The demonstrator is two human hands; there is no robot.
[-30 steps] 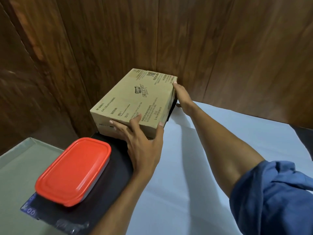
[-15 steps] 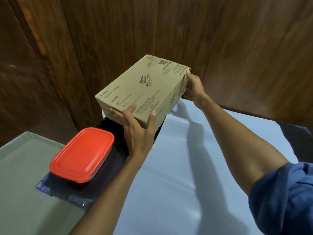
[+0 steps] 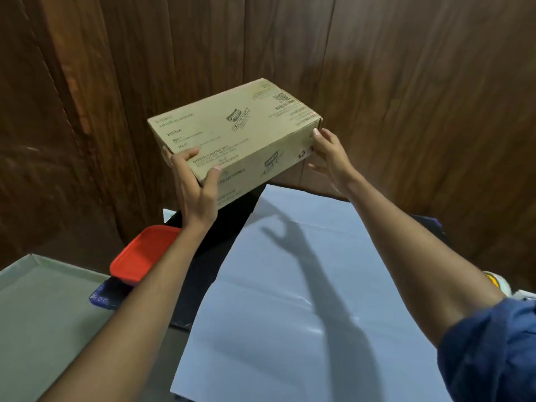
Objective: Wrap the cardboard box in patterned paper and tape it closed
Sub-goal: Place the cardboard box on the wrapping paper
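Both arms are reaching forward and upward from the near edge of the view, and the cardboard box (image 3: pixel 232 134) is hanging in the air between them, tilted so that its far right corner is sitting higher than its near left one. The left hand (image 3: pixel 197 187) is gripping the box's near left corner, with the thumb pressing on the printed front side and the fingers (image 3: pixel 185 155) curling over the left end onto the top edge. The right hand (image 3: pixel 329 158) is cupping the box's right end, one fingertip touching the upper right corner and the other fingers spreading loosely below it; how firmly this hand is pressing cannot be told. A rolled blue sleeve (image 3: pixel 493 349) is covering the right upper arm and is being cut off by the frame's corner. Directly below the box and toward the viewer, a pale sheet of paper (image 3: pixel 290 300) is lying flat on the counter, showing a plain side with no pattern readable, and the shadow of the right arm is falling across it. Below and to the left of the box, a container with a red lid (image 3: pixel 139 256) is resting on a dark sheet (image 3: pixel 203 271), and the left forearm is hiding part of both. Farther left of the box, a grey tray (image 3: pixel 43 314) is running out of the frame. Behind the box a wooden wall (image 3: pixel 406 82) is filling the background. Low and far right of the box, a small yellow and white object (image 3: pixel 499 282) is peeking past the right arm, too hidden to identify. The box's small print is too blurred to read.
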